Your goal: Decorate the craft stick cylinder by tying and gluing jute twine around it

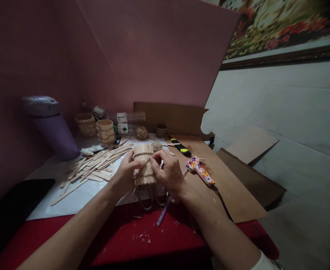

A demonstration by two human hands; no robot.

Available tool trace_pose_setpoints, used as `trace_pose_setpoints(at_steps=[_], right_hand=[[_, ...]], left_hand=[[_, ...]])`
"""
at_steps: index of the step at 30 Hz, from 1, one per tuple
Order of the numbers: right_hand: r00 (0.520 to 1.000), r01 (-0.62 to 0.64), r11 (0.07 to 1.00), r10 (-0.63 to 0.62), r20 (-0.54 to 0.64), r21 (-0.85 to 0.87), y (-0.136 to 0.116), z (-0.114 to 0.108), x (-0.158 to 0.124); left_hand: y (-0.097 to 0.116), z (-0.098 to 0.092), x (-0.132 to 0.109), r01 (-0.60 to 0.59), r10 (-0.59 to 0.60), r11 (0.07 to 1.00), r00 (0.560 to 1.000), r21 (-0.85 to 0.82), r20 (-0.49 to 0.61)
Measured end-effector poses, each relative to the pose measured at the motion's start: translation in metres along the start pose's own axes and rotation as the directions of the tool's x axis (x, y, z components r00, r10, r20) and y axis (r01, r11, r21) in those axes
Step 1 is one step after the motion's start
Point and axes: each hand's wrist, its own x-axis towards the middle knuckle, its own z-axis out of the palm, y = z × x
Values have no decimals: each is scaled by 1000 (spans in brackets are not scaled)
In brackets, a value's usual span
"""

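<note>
A small cup made of upright craft sticks (144,170) lies tilted in front of me, with thin raised bands around it. My left hand (127,168) is closed around its left side, thumb across the front. The fingertips of my right hand (166,168) are pinched together against the cup's right front; what they hold is too small to make out, perhaps twine. Below the cup show the loop handles of what look like scissors (146,207). A translucent glue stick (165,210) lies by my right wrist. Behind the cup sits a ball of twine (156,146).
Loose craft sticks (97,165) are piled at left on white paper. Two finished-looking stick cups (105,131) stand behind, near a purple tumbler (52,127). A flowered glue gun (201,170) with a black cord and a utility knife (180,146) lie on cardboard (238,202) at right.
</note>
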Motion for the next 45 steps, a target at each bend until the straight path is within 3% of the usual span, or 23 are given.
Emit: trace_pose_setpoints(at_steps=[18, 24, 29, 38, 45], right_hand=[[996, 77, 995, -74, 40, -71, 0, -1, -2], [954, 232, 969, -211, 211, -83, 5, -11, 5], [923, 311, 950, -300, 242, -7, 6, -18, 12], [849, 453, 877, -370, 377, -159, 2, -24, 20], [873, 422, 891, -351, 338, -167, 2, -20, 19]], left_hand=[[-5, -4, 5, -12, 13, 1000, 999, 13, -37], [-6, -8, 7, -23, 23, 999, 1000, 29, 6], [-4, -10, 7, -18, 16, 999, 999, 47, 36], [-3, -11, 6, -3, 0, 998, 999, 63, 48], [-8, -14, 10, -40, 34, 996, 997, 77, 71]])
